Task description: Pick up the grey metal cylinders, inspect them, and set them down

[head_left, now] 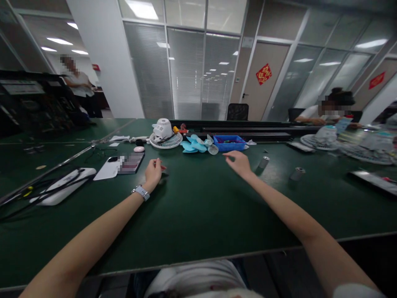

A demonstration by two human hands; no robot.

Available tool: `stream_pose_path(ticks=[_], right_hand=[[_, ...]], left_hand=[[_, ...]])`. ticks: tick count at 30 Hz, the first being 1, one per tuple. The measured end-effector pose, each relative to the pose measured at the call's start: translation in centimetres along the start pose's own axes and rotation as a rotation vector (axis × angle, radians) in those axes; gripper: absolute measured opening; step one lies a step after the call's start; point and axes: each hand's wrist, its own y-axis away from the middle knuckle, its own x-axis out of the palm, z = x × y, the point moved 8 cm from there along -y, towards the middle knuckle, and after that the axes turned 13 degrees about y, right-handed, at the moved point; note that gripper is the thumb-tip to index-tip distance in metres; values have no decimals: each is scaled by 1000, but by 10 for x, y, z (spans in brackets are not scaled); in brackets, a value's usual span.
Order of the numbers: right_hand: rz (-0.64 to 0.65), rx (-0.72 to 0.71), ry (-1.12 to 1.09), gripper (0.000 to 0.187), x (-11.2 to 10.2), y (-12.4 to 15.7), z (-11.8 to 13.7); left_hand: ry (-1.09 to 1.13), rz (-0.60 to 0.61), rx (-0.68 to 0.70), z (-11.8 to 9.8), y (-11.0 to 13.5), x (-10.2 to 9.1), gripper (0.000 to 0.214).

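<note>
My left hand [153,174], with a watch [141,192] on its wrist, is held over the green table with loosely bent fingers and nothing visible in them. The dark phone [133,162] lies just to its left. My right hand [238,164] is opposite, its fingers partly stretched toward the left, also holding nothing I can see. Beyond the hands lie light-blue fan blades [194,145] and a blue tray [231,145] of small parts. Two small metal cylinders [264,162] [297,174] stand right of my right hand.
A white fan housing on a round grille [166,141] stands at the back. On the left are a white phone [105,169], a pink round object [139,149] and a white case with black cables [63,188]. One person sits at the right; another stands far left.
</note>
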Motion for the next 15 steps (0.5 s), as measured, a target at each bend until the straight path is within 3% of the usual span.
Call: stream_pose_path(ticks=[3, 6, 9, 15], right_hand=[[-117, 242, 252, 31, -45, 6, -93], [-122, 431, 376, 35, -64, 24, -151], [-36, 527, 436, 36, -61, 36, -174], [-56, 528, 461, 35, -59, 37, -175]], left_hand=[[-28, 7, -12, -2, 1, 1, 31], [-41, 12, -29, -3, 2, 0, 31], [-40, 25, -11, -3, 1, 1, 32], [-34, 18, 14, -5, 2, 0, 32]])
